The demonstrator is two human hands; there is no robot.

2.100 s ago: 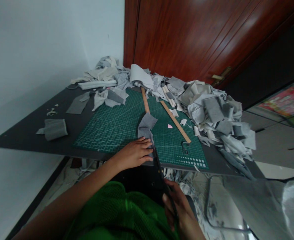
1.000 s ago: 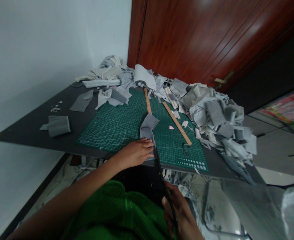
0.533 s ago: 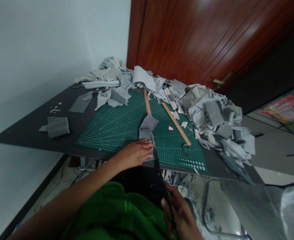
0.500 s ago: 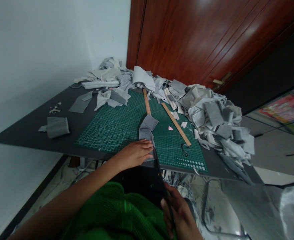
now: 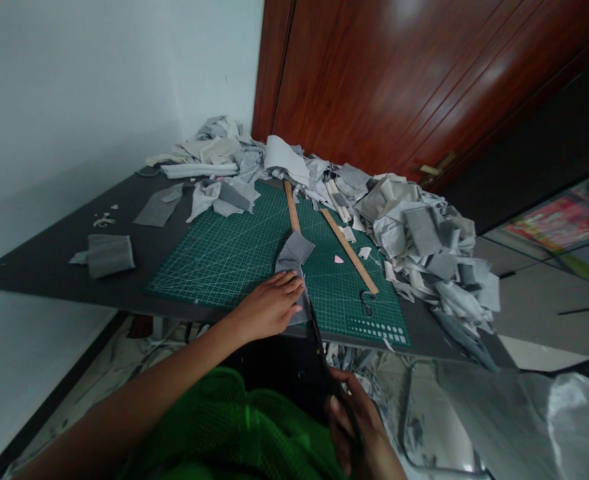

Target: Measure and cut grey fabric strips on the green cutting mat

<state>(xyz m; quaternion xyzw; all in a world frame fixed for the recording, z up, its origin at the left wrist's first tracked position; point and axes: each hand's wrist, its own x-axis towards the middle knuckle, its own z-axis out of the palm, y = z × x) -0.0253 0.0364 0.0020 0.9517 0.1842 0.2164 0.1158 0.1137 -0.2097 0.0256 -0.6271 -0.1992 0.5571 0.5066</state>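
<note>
On cloth (image 5: 295, 251), left hand (image 5: 269, 308) lies flat; right hand (image 5: 367, 420) grips scissors (image 5: 319, 339) pointing away leftward.

Brown door (image 5: 389, 80) with brass-coloured handle (image 5: 431, 171), pale wall (image 5: 84, 100) left

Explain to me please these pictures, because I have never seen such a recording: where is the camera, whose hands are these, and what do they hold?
There is no machine here: a person works with two bare hands. One camera, worn on the head, looks forward and down, so you see roughly what the person sees.

The left hand lies flat on a piece of gray cloth. The right hand grips dark scissors, their tip at the cloth's right edge; whether the blades are cutting is too small to tell.

Under the cloth is a green cutting mat on a dark table. Two wooden strips lie on the mat, and fabric scraps are heaped behind and to the right.
</note>
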